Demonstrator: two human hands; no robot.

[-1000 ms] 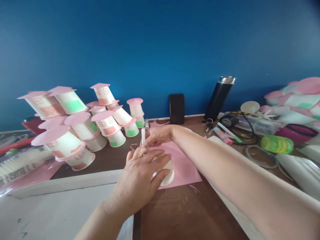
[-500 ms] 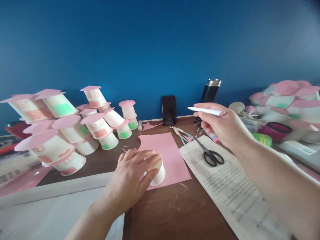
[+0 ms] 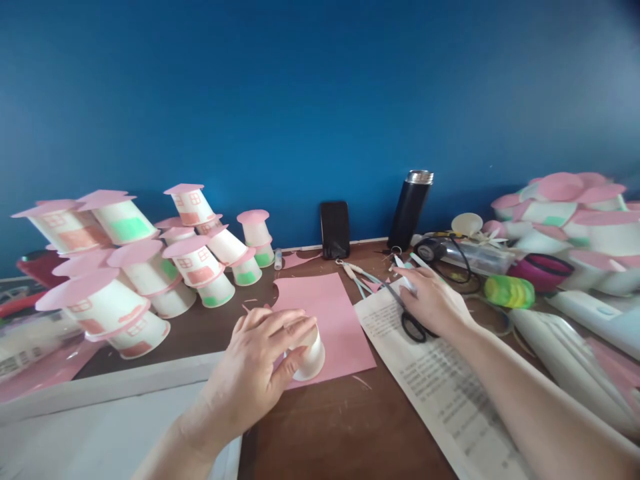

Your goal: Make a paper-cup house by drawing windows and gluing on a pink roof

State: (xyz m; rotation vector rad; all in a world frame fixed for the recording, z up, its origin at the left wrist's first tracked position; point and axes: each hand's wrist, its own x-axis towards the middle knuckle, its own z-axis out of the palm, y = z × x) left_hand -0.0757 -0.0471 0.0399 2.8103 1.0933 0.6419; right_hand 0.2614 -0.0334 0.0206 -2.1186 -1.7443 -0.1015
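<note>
My left hand (image 3: 260, 360) is closed over a white paper cup (image 3: 313, 359). The cup stands upside down on a sheet of pink paper (image 3: 333, 300), fingers on its top and thumb against its side. Low over the table, beyond the printed sheet's top edge, my right hand (image 3: 433, 300) has its fingers on a white marker (image 3: 399, 264), partly hidden by them. Black-handled scissors (image 3: 414, 328) lie on the printed sheet (image 3: 425, 387), just under the right hand.
Stacked paper-cup houses with pink roofs (image 3: 195, 263) stand on the left, more cups (image 3: 565, 213) on the right. A phone (image 3: 335, 230) and a black flask (image 3: 411, 210) lean at the blue wall. A green roll (image 3: 509, 292) lies right; a white board (image 3: 125, 420) lies front left.
My right hand has come down with the marker from the air to the table beyond the scissors. My left hand stays on the cup. The view has shifted slightly.
</note>
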